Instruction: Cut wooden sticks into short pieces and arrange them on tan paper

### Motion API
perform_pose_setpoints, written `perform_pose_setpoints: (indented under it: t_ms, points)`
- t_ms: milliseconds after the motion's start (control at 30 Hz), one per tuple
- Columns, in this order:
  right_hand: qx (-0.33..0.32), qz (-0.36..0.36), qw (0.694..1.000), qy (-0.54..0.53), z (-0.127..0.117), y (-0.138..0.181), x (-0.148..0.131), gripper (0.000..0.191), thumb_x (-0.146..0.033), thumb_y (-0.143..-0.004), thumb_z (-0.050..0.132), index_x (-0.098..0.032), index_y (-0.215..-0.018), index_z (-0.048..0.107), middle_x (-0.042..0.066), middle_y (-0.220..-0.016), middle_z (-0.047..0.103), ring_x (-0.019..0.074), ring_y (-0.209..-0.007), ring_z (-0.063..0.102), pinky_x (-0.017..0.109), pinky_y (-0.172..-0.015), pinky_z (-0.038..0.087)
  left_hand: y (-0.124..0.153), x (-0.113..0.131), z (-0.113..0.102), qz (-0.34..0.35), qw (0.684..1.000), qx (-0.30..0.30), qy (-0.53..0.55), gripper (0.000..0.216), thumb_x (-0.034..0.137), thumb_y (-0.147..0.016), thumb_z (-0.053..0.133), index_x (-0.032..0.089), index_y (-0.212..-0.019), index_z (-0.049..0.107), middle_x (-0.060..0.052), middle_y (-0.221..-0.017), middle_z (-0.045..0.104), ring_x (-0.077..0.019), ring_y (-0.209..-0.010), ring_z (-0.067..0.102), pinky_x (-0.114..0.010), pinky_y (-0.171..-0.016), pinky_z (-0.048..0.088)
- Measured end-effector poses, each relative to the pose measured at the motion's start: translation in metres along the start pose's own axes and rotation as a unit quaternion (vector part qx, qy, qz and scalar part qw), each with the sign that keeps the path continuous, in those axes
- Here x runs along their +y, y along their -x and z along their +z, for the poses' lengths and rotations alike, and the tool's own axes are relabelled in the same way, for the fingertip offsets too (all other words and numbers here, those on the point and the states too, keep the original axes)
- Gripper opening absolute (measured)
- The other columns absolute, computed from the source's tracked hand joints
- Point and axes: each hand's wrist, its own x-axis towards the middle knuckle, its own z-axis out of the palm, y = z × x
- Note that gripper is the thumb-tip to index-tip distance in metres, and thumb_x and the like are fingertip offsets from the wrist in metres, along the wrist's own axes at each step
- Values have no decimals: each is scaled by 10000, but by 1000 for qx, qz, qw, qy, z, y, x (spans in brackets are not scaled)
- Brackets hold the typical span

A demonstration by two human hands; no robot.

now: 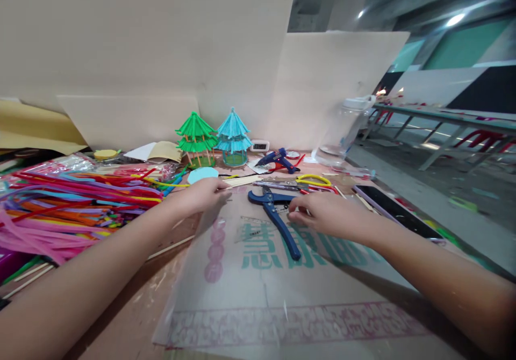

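Note:
My left hand is at the near end of several thin wooden sticks. Its fingers are pressed together on them, and the fingertips are partly hidden. A pipe cutter with dark blue handles lies on the printed plastic sheet, its jaws spread to the left. My right hand is beside the cutter's upper handle and hides that handle's end. Its fingers are loosely curled, with a gap between thumb and forefinger and nothing visible between them. A clear ruler lies under the cutter.
Many coloured pipe cleaners are heaped at left. Behind stand a green pavilion model and a blue one. A hot glue gun, yellow-handled scissors, a phone and a plastic bottle are at right.

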Motion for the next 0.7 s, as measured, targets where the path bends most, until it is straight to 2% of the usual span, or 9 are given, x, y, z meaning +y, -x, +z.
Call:
perform_pose_setpoints:
  t_ms: [167, 233, 300, 367, 433, 500, 533, 600, 700]
  points:
    - [-6, -9, 1000, 4, -1, 2, 2, 291, -395, -1008, 515, -252, -963, 764, 54, -869, 785, 232, -783, 702, 292, -617, 369, -6, 12, 30, 68, 994, 82, 6, 301, 332, -1022, 544, 165, -1217, 701, -109, -1305, 695, -261, -1194, 643, -440, -1052, 509]
    - [-10, -17, 1000, 2, -2, 3, 2, 303, -398, -1011, 500, -248, -973, 761, 56, -875, 783, 231, -784, 701, 290, -616, 366, -7, 16, 29, 71, 992, 105, -11, 345, 283, -999, 517, 184, -1275, 700, -113, -1379, 676, -262, -1256, 614, -401, -1084, 481]
    - [-11, -19, 1000, 4, -3, 4, 2, 310, -394, -1012, 492, -243, -973, 760, 58, -873, 781, 228, -773, 699, 288, -613, 363, -3, 18, 16, 55, 992, 110, -42, 385, 293, -965, 539, 200, -1305, 695, -113, -1404, 668, -268, -1271, 605, -384, -1079, 476]
    - [-11, -19, 1000, 6, -4, 4, 0, 317, -388, -1014, 486, -242, -972, 763, 60, -877, 782, 229, -778, 700, 290, -617, 365, 7, 19, -5, 19, 992, 95, -85, 370, 316, -922, 576, 209, -1238, 735, -114, -1321, 715, -284, -1192, 646, -381, -1014, 498]
    - [-11, -13, 1000, 9, -6, 4, -2, 316, -390, -1013, 488, -246, -976, 768, 62, -885, 785, 238, -798, 703, 294, -622, 365, 24, 17, -27, -25, 990, 46, -130, 242, 293, -858, 617, 230, -997, 804, -79, -1000, 793, -260, -878, 713, -344, -822, 525]
    - [-12, -5, 1000, 10, -7, 4, -3, 315, -393, -1013, 493, -251, -988, 773, 65, -900, 790, 249, -819, 707, 300, -630, 368, 48, 13, -40, -64, 983, -8, -172, 87, 232, -730, 705, 238, -747, 790, -36, -691, 732, -215, -607, 645, -311, -664, 468]
    - [-14, -1, 1000, 10, -7, 3, -3, 314, -393, -1013, 494, -253, -996, 774, 67, -908, 791, 252, -827, 708, 302, -635, 373, 61, 11, -41, -80, 979, -24, -188, 48, 240, -701, 729, 231, -669, 764, -28, -602, 682, -204, -544, 604, -304, -617, 433]
    - [-18, 2, 1000, 7, -7, 3, -3, 309, -387, -1013, 496, -255, -1007, 775, 70, -919, 791, 251, -829, 709, 306, -649, 386, 90, 5, -35, -105, 972, -45, -206, 118, 284, -687, 756, 224, -590, 724, -24, -536, 634, -200, -500, 567, -297, -564, 379]
    - [-19, 2, 1000, 7, -7, 2, -3, 301, -391, -1010, 504, -260, -1012, 774, 68, -912, 789, 250, -819, 708, 311, -656, 394, 129, -5, -13, -130, 967, -11, -217, 89, 164, -653, 752, 211, -595, 702, -31, -644, 713, -204, -607, 627, -280, -595, 379]
